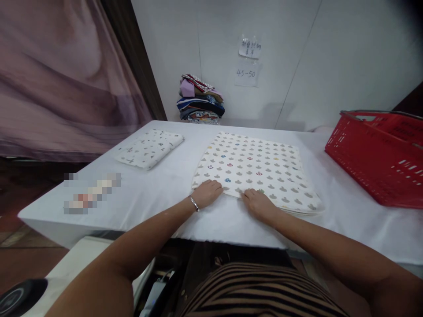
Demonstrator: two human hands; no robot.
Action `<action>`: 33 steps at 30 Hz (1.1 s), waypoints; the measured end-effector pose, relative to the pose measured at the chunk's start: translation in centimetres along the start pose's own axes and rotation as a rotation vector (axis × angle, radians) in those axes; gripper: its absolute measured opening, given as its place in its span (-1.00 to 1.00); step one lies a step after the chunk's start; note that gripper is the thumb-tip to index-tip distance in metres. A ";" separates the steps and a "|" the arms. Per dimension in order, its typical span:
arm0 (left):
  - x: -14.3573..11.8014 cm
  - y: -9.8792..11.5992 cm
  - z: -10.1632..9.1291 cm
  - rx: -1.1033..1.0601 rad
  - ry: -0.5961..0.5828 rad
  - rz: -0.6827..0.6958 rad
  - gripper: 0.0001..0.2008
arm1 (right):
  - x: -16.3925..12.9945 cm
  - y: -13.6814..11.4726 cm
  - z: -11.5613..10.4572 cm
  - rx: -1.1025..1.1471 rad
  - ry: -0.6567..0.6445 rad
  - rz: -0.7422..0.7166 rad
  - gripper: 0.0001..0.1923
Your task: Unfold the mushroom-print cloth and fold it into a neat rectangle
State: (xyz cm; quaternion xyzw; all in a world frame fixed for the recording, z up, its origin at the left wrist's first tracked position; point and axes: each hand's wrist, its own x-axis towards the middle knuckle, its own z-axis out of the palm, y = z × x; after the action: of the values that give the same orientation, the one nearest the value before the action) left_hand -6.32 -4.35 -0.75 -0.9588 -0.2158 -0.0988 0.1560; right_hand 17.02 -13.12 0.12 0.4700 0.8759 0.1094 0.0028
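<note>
A folded white cloth [247, 165] with grey, blue, red and yellow motifs lies on the white-covered table [155, 193] in front of me. At its near edge, left of the middle, my left hand [207, 193] is closed, its fingertips over the edge and the thumb hidden. My right hand [259, 204] is also closed on that same edge, a short way to the right. Layers of fabric show along the cloth's near right edge. To the left lies a smaller folded white cloth [150, 149] with a scattered print, apart from both hands.
A red plastic basket [366, 163] stands on the table's right side. At the back edge rises a stack of folded fabrics [201, 99]. Handwritten paper sheets [247, 72] hang on the wall. A pixelated patch covers something at the table's left. A pinkish curtain [66, 79] hangs left.
</note>
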 end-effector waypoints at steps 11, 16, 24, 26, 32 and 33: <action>0.2 0.6 -0.7 -0.022 -0.011 -0.090 -0.78 | -0.2 2.1 -2.3 0.392 -0.097 0.086 -0.61; 0.1 0.8 -1.0 -0.108 -0.042 -0.102 -0.80 | 0.0 2.7 -1.9 0.572 -0.085 0.125 -0.57; 1.0 0.3 -1.5 -0.070 -0.059 -0.123 -0.79 | -0.2 2.0 -1.7 0.466 -0.120 0.067 -0.60; 0.7 0.2 -1.7 -0.070 -0.047 -0.117 -0.78 | -0.4 1.5 -1.4 0.384 -0.112 0.044 -0.63; -0.9 0.6 -1.2 -0.136 -0.153 -0.111 -0.76 | -0.5 -0.1 0.1 0.179 -0.031 0.011 -0.78; -1.1 0.7 -1.2 -0.149 -0.151 -0.135 -0.76 | -0.5 -0.3 0.3 0.153 -0.012 0.017 -0.80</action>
State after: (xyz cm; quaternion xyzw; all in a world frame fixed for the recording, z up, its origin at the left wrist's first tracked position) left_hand -7.16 -5.77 -0.14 -0.9558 -0.2829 -0.0525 0.0605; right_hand 17.04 -13.65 -0.28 0.4768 0.8777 0.0393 -0.0288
